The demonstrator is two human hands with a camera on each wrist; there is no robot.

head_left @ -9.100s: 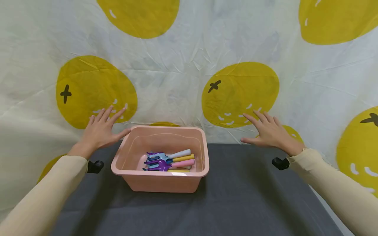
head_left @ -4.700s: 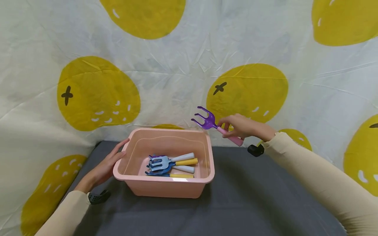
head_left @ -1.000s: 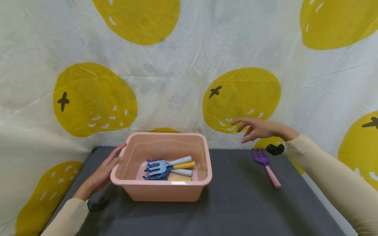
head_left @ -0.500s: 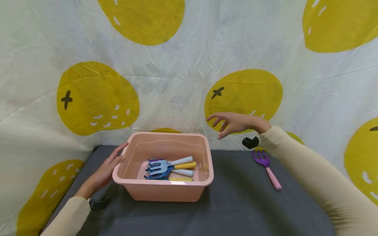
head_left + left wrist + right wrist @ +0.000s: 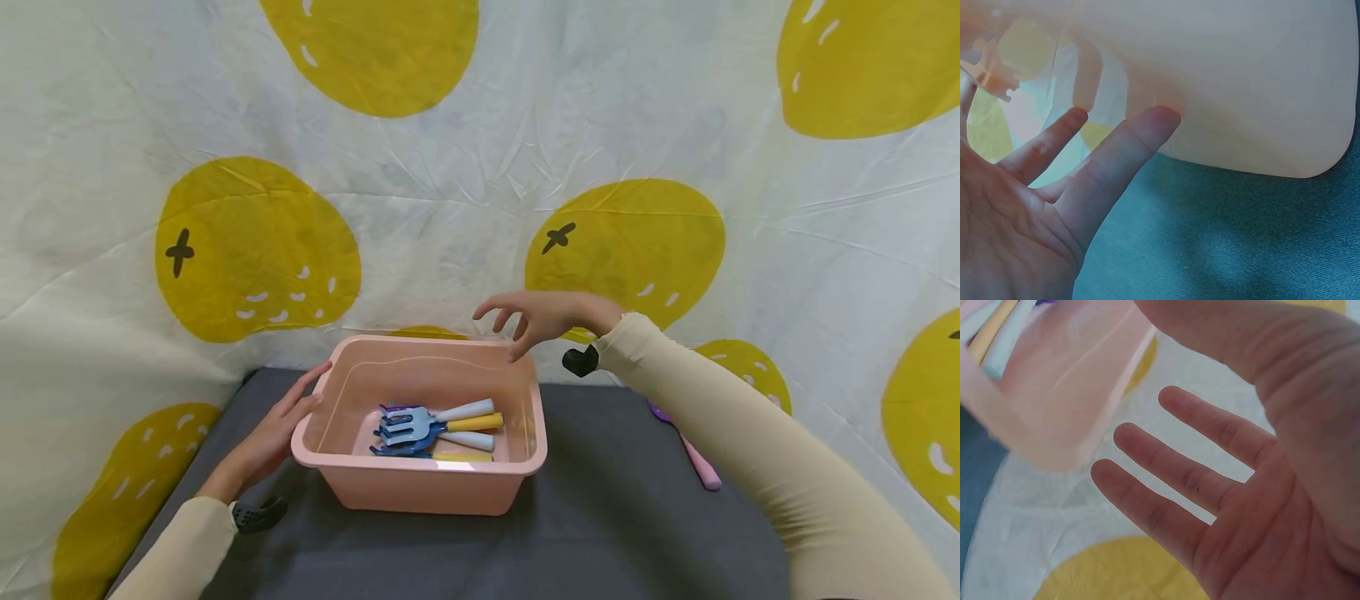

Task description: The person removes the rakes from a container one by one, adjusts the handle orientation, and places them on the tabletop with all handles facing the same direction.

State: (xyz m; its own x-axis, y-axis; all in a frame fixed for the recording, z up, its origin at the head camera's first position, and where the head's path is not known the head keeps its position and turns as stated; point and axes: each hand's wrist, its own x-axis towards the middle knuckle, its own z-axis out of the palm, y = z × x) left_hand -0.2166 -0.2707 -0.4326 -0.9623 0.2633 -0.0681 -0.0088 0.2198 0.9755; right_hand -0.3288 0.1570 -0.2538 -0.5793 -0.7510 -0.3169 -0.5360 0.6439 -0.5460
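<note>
A pink plastic basin [image 5: 420, 492] stands on the dark cloth, holding several small hand forks with white and yellow handles. On top lies a light blue hand fork [image 5: 408, 425]; a dark blue one with a yellow handle [image 5: 472, 423] is partly under it. My left hand [image 5: 262, 437] rests on the basin's left side, its straight fingers against the wall; the left wrist view shows the thumb [image 5: 1129, 144] touching it. Over the basin's back right corner hovers my right hand [image 5: 540, 318], fingers spread and holding nothing. In the right wrist view, handles [image 5: 1000, 337] show inside the basin.
A purple hand fork with a pink handle [image 5: 701, 462] lies on the dark tablecloth [image 5: 600, 517] to the right, its head partly hidden by my right sleeve. Behind the table hangs a white curtain [image 5: 442, 250] with large yellow fruit shapes.
Earlier the purple hand fork was lifted from the basin by my right hand and set down on the right. Since then that hand has moved left to the basin. My left hand stays there.
</note>
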